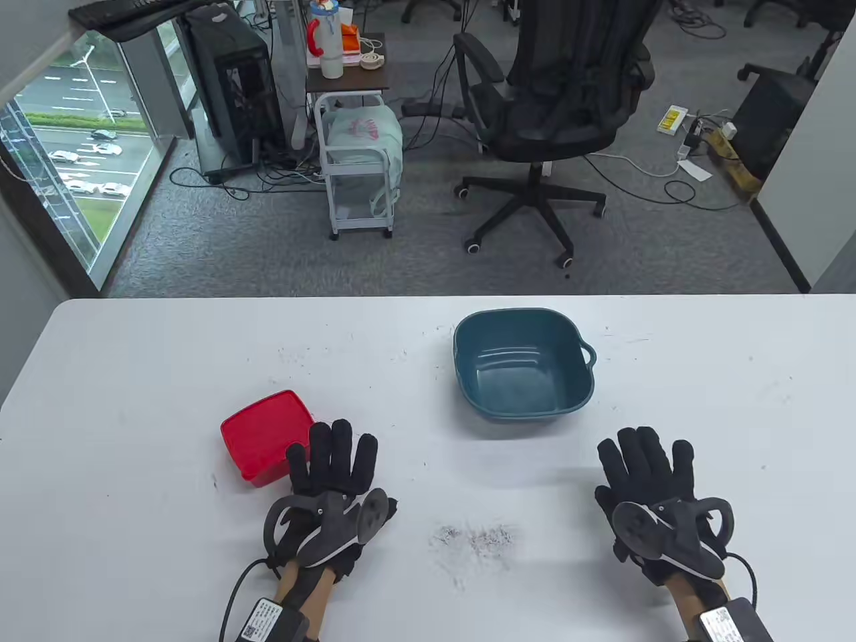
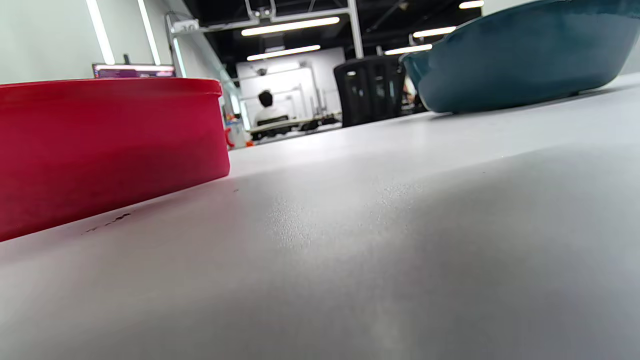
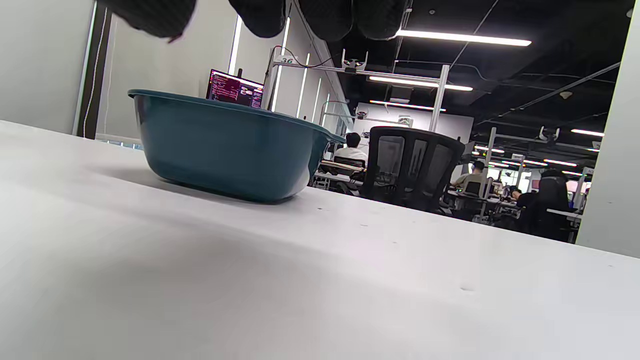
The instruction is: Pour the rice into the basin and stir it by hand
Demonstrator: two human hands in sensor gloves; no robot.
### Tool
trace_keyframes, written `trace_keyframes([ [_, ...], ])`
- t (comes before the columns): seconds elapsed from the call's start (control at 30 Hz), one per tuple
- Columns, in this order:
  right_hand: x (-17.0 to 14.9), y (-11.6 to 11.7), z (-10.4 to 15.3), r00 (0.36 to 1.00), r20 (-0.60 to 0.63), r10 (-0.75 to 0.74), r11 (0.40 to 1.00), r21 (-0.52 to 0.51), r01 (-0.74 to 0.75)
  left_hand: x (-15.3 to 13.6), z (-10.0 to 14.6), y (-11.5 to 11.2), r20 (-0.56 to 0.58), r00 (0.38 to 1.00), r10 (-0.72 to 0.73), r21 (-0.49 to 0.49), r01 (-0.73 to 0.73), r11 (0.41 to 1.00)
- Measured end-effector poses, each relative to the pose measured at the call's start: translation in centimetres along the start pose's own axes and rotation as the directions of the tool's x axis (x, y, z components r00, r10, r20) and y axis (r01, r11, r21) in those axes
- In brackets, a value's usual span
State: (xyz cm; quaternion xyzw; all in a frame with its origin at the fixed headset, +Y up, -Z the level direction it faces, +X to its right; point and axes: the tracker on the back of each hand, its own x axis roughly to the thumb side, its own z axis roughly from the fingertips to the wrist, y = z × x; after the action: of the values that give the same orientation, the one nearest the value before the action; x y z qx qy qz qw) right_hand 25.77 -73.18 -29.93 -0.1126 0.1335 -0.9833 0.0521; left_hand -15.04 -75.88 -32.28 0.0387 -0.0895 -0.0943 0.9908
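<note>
A red lidded box (image 1: pixel 266 436) lies on the white table (image 1: pixel 134 374) left of centre; its side fills the left of the left wrist view (image 2: pixel 100 145). A teal basin (image 1: pixel 525 364) stands empty at the middle of the table, also seen in both wrist views (image 2: pixel 520 60) (image 3: pixel 225 147). My left hand (image 1: pixel 332 461) lies flat, fingers straight, its little-finger side at the box's near right corner. My right hand (image 1: pixel 645 461) lies flat and open on the table, right of and nearer than the basin. Its fingertips (image 3: pixel 325 17) show at the top of the right wrist view. No rice is visible.
Dark smudges (image 1: pixel 475 538) mark the table between my hands. Beyond the far table edge stand an office chair (image 1: pixel 562 100) and a small white cart (image 1: pixel 358 160) on the carpet. A window (image 1: pixel 67 147) is at the left.
</note>
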Motion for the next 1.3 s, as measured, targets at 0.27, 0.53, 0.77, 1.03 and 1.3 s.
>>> trace_keyframes([
  [0.27,-0.1,0.2,0.1,1.0,-0.007,-0.021,1.0,-0.002,0.021,0.1,-0.1,-0.1,0.004,1.0,0.008,0.001,-0.008,1.0],
  [0.53,-0.4,0.3,0.2,0.998,-0.025,-0.054,0.998,0.013,0.054,0.0,0.0,0.0,0.001,1.0,0.014,-0.008,-0.014,1.0],
  [0.77,-0.4,0.3,0.2,0.997,-0.03,-0.065,0.998,0.015,0.066,-0.2,0.0,-0.1,-0.005,1.0,0.018,-0.015,-0.018,1.0],
  [1.03,-0.6,0.0,0.4,0.995,-0.039,-0.088,0.996,0.01,0.089,-3.4,-0.3,2.3,-0.079,0.996,0.028,0.013,-0.027,1.0],
  [1.3,-1.5,-0.1,0.2,0.988,-0.056,-0.142,0.989,0.022,0.143,-13.6,-4.1,5.7,-0.19,0.961,0.201,-0.106,-0.224,0.969],
])
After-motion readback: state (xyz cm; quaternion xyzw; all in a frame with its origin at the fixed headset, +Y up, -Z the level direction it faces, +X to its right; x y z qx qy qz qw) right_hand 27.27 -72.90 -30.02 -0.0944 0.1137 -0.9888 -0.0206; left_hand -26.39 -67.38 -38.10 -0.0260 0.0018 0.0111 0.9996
